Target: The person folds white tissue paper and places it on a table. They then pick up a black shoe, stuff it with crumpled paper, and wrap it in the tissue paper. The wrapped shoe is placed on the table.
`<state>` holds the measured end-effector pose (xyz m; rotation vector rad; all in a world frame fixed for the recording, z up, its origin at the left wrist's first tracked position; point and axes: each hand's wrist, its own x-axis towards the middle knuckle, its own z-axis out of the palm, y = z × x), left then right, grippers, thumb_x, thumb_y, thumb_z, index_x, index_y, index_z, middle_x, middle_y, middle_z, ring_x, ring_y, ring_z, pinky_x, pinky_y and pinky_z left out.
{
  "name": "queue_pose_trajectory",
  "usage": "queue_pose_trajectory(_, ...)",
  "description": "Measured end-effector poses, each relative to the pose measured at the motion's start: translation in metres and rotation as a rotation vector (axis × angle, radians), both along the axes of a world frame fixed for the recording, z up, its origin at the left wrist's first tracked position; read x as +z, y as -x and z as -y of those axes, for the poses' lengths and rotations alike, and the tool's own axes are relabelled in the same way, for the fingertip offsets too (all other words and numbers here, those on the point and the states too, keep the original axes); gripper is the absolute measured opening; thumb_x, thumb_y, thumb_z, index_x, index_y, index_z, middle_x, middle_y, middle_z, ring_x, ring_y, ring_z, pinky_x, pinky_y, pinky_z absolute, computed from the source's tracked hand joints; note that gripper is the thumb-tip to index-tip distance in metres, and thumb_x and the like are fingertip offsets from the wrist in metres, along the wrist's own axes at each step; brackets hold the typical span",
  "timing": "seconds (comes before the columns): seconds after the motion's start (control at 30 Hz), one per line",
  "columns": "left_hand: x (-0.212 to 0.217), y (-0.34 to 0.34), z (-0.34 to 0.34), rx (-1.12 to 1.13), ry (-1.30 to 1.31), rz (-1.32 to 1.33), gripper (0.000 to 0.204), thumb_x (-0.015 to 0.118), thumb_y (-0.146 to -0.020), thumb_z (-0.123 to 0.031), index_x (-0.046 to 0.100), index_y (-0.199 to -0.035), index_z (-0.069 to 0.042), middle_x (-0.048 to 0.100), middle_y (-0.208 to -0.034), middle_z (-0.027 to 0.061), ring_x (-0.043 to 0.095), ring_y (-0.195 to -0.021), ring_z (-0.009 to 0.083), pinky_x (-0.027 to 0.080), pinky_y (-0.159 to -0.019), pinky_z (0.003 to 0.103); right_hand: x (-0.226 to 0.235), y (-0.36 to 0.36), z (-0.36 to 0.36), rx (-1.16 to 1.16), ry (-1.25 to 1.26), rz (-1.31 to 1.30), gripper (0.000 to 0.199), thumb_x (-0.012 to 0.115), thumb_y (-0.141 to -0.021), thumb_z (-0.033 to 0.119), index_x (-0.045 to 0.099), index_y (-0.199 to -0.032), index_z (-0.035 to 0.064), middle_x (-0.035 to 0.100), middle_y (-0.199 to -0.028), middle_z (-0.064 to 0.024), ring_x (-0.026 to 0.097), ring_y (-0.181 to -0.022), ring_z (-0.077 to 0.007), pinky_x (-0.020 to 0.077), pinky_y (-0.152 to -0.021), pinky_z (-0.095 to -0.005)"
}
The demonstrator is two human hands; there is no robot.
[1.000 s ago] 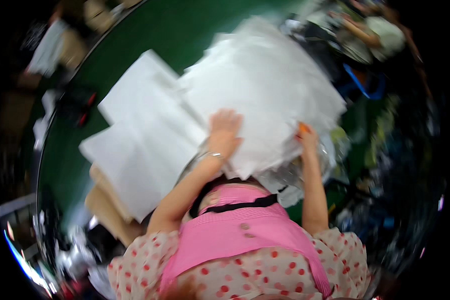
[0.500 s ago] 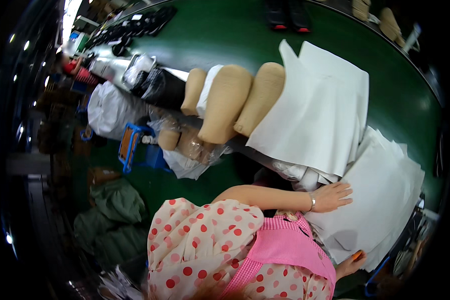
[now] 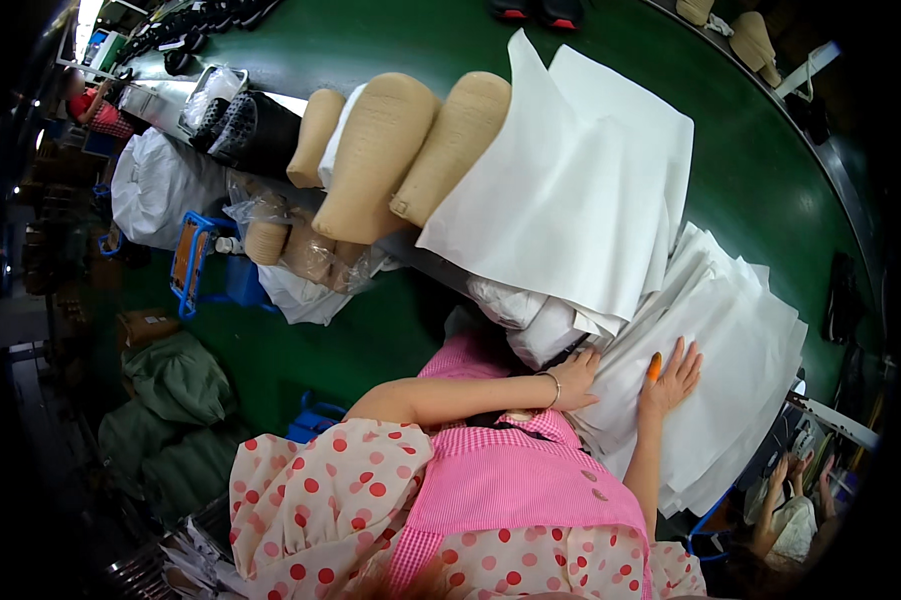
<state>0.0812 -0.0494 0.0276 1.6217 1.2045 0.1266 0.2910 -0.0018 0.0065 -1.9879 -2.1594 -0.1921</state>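
Observation:
A fanned stack of large white sheets [image 3: 715, 340] lies in front of me to the right. My right hand [image 3: 673, 380] rests flat on it, fingers stretched out, with an orange finger cot [image 3: 654, 367] on the thumb. At the stack's near left edge is my left hand [image 3: 573, 381], its fingers apart and touching the sheets; nothing shows in its grasp. Just beyond, another pile of white sheets [image 3: 590, 190] drapes over the bench edge. White wrapped bundles [image 3: 540, 335] sit under its near side, partly covered.
Tan foot-shaped forms [image 3: 375, 150] stand left of the draped sheets, beside a black bag [image 3: 260, 130]. Plastic-wrapped tan forms [image 3: 305, 245], a blue-framed stool [image 3: 195, 265] and green sacks [image 3: 180, 390] are farther left. Another person's hands [image 3: 795, 480] show at the lower right.
My right hand has come up from the stack's near edge and now lies flat on top. My left hand has drawn back leftward to the edge. The whole view has shifted.

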Motion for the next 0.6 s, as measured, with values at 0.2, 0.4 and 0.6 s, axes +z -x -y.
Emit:
queue_pose_trajectory(0.2, -0.013, -0.012, -0.004, -0.114, -0.014, 0.026, 0.081, 0.065, -0.076, -0.033, 0.026, -0.130, 0.014, 0.031, -0.132, 0.0325, 0.036, -0.123, 0.0414, 0.032, -0.104, 0.039, -0.006, -0.014, 0.001, -0.006, 0.014, 0.035, 0.049, 0.046, -0.090, 0.038, 0.041, -0.135, 0.0190, 0.030, -0.144, -0.0055, 0.022, -0.135, -0.0274, 0.0163, -0.109, -0.0445)
queue_pose_trajectory(0.4, 0.085, 0.066, -0.033, 0.309, -0.448, 0.138, 0.051, 0.059, -0.081, -0.019, 0.045, -0.127, -0.001, 0.048, -0.125, 0.0184, 0.045, -0.117, 0.0344, 0.036, -0.100, 0.041, -0.006, -0.015, 0.002, -0.028, 0.006, -0.010, 0.049, 0.046, -0.090, 0.040, 0.043, -0.134, 0.0193, 0.032, -0.143, -0.0041, 0.023, -0.134, -0.0267, 0.0166, -0.109, -0.0445)
queue_pose_trajectory(0.6, 0.156, 0.178, -0.062, 0.724, -0.953, -0.938, 0.058, 0.070, -0.071, -0.034, 0.048, -0.114, -0.003, 0.050, -0.106, 0.0131, 0.047, -0.098, 0.0308, 0.038, -0.086, 0.040, 0.007, -0.015, 0.000, -0.042, 0.018, -0.055, 0.047, 0.049, -0.088, 0.037, 0.046, -0.131, 0.0183, 0.037, -0.140, -0.0062, 0.026, -0.133, -0.0281, 0.0171, -0.109, -0.0453)
